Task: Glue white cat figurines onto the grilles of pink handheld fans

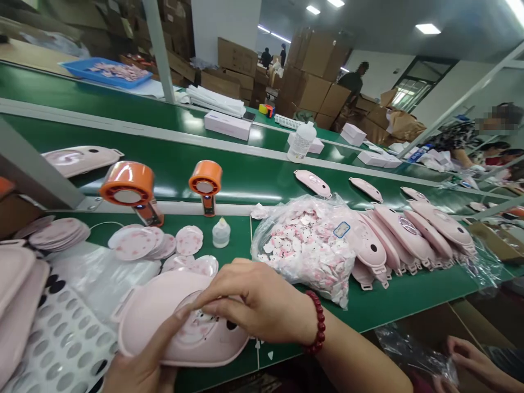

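A pale pink oval plastic shell (151, 311) lies tilted in front of me. My left hand (141, 357) grips its near left edge, thumb on top by the round recess. Over that recess bends my right hand (249, 300), a red bead bracelet on its wrist, thumb and index finger close together at a small white cartoon-face piece (201, 316). Whether the fingers pinch the piece or press it down is partly hidden. Pink-patterned round discs (189, 240) and a small squeeze bottle (221, 233) sit just behind the shell.
A clear bag (305, 240) of small printed pieces lies right of centre, beside a row of pink shells (403, 229). Two orange handheld fans (205, 183) stand behind. At left is a sheet of round stickers (61, 338). Another person's hand (470, 355) shows at lower right.
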A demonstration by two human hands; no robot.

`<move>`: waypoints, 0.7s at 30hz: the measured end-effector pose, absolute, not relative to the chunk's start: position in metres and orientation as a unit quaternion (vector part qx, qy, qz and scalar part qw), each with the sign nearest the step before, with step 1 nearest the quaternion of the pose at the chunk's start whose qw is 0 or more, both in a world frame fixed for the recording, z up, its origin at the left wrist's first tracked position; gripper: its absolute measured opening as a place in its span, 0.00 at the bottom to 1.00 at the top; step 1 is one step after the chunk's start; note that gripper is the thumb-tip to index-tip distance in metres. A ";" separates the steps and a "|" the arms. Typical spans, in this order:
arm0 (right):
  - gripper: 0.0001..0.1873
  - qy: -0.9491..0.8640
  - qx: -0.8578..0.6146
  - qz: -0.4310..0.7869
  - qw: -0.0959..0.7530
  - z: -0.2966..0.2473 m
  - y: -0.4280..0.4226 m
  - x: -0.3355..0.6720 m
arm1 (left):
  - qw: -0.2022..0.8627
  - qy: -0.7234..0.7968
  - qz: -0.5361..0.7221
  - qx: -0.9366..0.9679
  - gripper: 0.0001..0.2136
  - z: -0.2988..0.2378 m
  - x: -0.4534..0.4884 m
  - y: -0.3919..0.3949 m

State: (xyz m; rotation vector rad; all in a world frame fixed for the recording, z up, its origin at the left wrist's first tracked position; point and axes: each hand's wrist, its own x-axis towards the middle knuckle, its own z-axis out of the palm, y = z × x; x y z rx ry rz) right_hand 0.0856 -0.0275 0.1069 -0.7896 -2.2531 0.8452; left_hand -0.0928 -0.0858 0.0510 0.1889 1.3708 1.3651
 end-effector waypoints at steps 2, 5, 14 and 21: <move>0.07 -0.873 -0.288 0.286 0.270 0.103 -0.032 0.074 | 0.567 0.575 0.585 0.075 0.35 0.063 -0.085 -0.084; 0.06 -0.883 -0.314 0.239 0.256 0.094 -0.036 0.062 | 0.567 0.574 0.587 0.069 0.35 0.066 -0.086 -0.088; 0.07 -0.834 -0.368 0.096 0.400 0.073 -0.068 0.056 | 0.578 0.573 0.579 0.048 0.28 0.055 -0.093 -0.101; 0.09 -0.854 -0.366 0.007 0.370 0.072 -0.085 0.055 | 0.532 0.607 0.581 0.104 0.32 0.052 -0.093 -0.108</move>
